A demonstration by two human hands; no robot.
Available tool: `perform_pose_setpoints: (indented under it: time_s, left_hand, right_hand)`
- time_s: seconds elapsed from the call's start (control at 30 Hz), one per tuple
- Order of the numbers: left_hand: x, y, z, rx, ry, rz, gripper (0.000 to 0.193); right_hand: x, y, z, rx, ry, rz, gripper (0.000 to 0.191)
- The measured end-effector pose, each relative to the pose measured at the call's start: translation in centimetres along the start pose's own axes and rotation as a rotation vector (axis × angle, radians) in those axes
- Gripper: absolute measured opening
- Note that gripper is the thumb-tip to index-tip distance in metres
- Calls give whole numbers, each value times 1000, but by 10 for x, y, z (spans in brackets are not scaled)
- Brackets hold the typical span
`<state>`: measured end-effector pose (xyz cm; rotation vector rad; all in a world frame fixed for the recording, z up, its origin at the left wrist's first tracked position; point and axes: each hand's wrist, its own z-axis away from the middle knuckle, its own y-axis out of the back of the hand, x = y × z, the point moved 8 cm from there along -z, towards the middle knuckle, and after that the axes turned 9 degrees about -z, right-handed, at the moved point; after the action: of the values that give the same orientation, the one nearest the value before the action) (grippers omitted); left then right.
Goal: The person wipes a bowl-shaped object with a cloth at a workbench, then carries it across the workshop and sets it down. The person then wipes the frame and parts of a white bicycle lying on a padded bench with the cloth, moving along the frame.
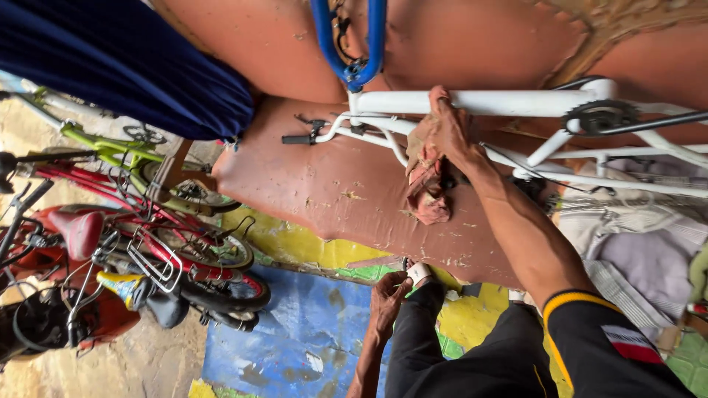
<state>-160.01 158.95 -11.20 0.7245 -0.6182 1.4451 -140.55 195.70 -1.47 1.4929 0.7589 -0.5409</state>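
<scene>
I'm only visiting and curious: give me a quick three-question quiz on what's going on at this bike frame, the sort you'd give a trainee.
1. True or false: the right hand holds a reddish rag against the white bicycle frame.
2. What colour is the forked tube that meets the frame's front end? A) blue B) green C) black
3. Where is the left hand: on the frame, or down by the person's black-trousered leg?

Key: 1 true. 2 A. 3 Down by the leg, well apart from the frame.
</scene>
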Motion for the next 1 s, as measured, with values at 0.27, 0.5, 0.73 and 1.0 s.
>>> perform_pose_setpoints:
  time_s: [0.27, 0.5, 0.73, 1.0]
  left_hand:
    - [13, -33, 4, -80, -11, -89, 50]
    - [37, -38, 10, -107, -57, -86, 53]
    - [44, -25, 19, -87, -45, -77, 51]
    - [41, -15, 18, -85, -62, -62, 47]
  right_hand:
    - [69, 97, 57, 177, 32, 47, 36]
    - [91, 115, 89, 328, -43, 162, 32]
    - [29, 61, 63, 361, -39, -200, 32]
    - [22, 83, 59, 351, 255, -197, 24]
